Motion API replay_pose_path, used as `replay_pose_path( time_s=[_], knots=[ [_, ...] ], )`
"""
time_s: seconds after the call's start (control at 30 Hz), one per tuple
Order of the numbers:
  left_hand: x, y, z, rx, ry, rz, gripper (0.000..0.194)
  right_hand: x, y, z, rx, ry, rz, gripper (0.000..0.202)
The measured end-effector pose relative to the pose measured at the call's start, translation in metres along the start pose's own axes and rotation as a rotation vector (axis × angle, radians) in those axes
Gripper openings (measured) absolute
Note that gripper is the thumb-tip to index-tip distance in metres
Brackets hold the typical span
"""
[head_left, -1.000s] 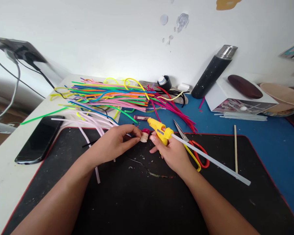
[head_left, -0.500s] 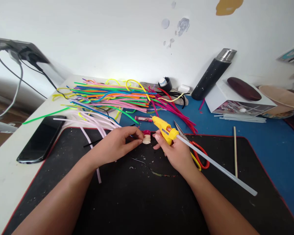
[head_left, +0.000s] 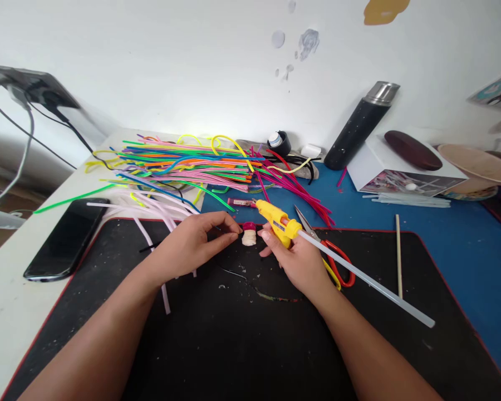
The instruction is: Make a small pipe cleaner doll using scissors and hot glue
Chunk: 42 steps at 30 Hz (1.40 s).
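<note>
My right hand (head_left: 294, 253) is wrapped round a yellow glue gun (head_left: 271, 214), whose nozzle points up and to the left. A long translucent glue stick (head_left: 367, 278) sticks out of its back end. Just left of the gun, a small cream and magenta bundle (head_left: 249, 235) lies on the black mat (head_left: 242, 345). My left hand (head_left: 196, 242) is beside the bundle, thumb and forefinger tips close together. Whatever they pinch, if anything, is too small to make out.
Red-and-yellow-handled scissors (head_left: 342, 267) lie by my right hand. A heap of coloured pipe cleaners (head_left: 192, 161) covers the back. A phone (head_left: 69, 239) lies at left, and a wooden stick (head_left: 398, 256) at right. A black flask (head_left: 359, 131) leans on a white box (head_left: 371, 161).
My left fingertips have drawn slightly left off the bundle, so more of it shows. My right hand keeps the glue gun in nearly the same place. The whole view has shifted a little.
</note>
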<state>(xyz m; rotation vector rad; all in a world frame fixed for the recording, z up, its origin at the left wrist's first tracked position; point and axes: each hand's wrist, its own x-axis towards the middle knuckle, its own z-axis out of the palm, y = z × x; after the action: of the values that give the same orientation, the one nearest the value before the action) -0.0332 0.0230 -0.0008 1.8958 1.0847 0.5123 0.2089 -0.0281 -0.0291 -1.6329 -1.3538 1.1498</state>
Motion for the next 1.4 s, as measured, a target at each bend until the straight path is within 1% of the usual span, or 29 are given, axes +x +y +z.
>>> replay_pose_path(
  time_s=[0.17,0.47,0.67,0.83,1.0,1.2,1.3,1.4],
  knots=[
    [0.000,-0.001,0.002,-0.016,-0.012,-0.002,0.021,-0.001,-0.002,0.000,0.012,-0.016,0.009,0.042],
    [0.000,0.001,0.002,-0.007,0.004,-0.004,0.021,-0.002,0.001,-0.004,0.068,0.033,-0.041,0.045],
    [0.000,-0.003,0.002,0.014,0.055,0.000,0.023,-0.004,0.000,-0.007,0.113,0.052,-0.052,0.044],
    [0.001,-0.004,0.002,0.022,0.061,-0.006,0.024,-0.004,0.000,-0.009,0.132,0.042,-0.033,0.048],
    [0.002,-0.004,0.001,0.007,0.086,-0.001,0.021,-0.005,0.000,-0.011,0.132,0.030,-0.041,0.046],
    [0.003,-0.005,0.002,-0.064,0.166,-0.003,0.022,-0.006,-0.011,-0.012,0.161,0.016,-0.007,0.051],
    [0.003,-0.008,0.002,-0.103,0.197,-0.025,0.024,-0.011,-0.018,-0.013,0.104,0.005,0.001,0.052],
    [0.004,-0.012,0.003,-0.160,0.217,-0.059,0.026,-0.018,-0.021,-0.014,0.032,0.006,-0.023,0.052]
  ],
)
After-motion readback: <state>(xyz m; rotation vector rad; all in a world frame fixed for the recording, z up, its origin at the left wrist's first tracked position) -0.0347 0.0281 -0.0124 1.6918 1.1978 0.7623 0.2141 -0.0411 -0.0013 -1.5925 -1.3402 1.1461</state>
